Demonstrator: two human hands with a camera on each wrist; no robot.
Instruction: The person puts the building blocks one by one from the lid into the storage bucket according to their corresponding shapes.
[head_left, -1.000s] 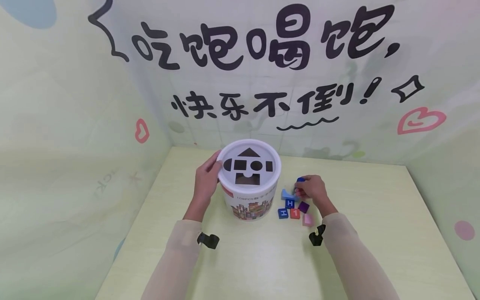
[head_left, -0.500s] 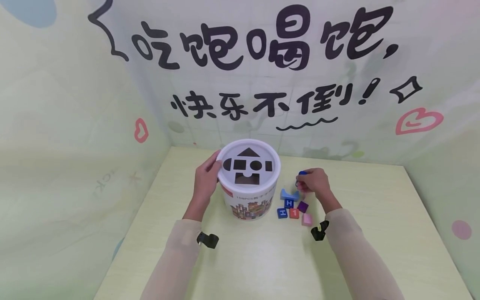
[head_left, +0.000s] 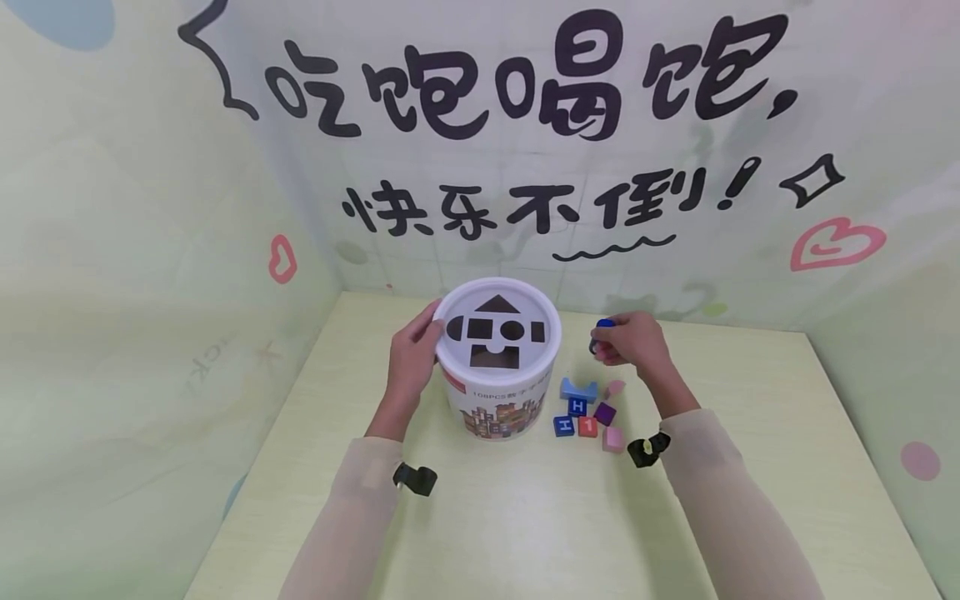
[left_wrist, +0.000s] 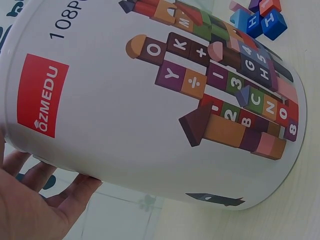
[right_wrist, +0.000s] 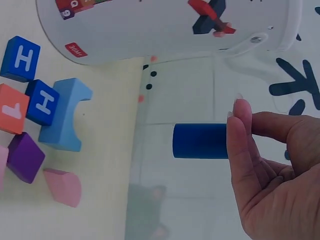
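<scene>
A white bucket (head_left: 467,396) printed with block pictures stands upright on the table. Its white lid (head_left: 459,304) has cut-out shapes: a triangle, a half-round, a square, a circle, a slot and a notched bridge. My left hand (head_left: 412,350) grips the bucket's left side near the rim, its fingers (left_wrist: 75,192) against the wall in the left wrist view. Right of the bucket, my right hand (head_left: 633,342) pinches a dark blue cylinder block (right_wrist: 200,141) between thumb and fingertips, above the table. One end of the cylinder is hidden by the fingers.
Near the bucket's right side lie a light blue arch block (right_wrist: 62,117), blue H blocks (right_wrist: 21,59), an orange-red block marked 1 (head_left: 588,427), a purple block (right_wrist: 26,157) and pink blocks (right_wrist: 64,187). A printed wall sheet (head_left: 495,258) rises behind the table (head_left: 495,517).
My right hand has lifted away from the loose blocks toward the back of the table with the blue cylinder block, uncovering a pink block. The left hand and bucket stay put.
</scene>
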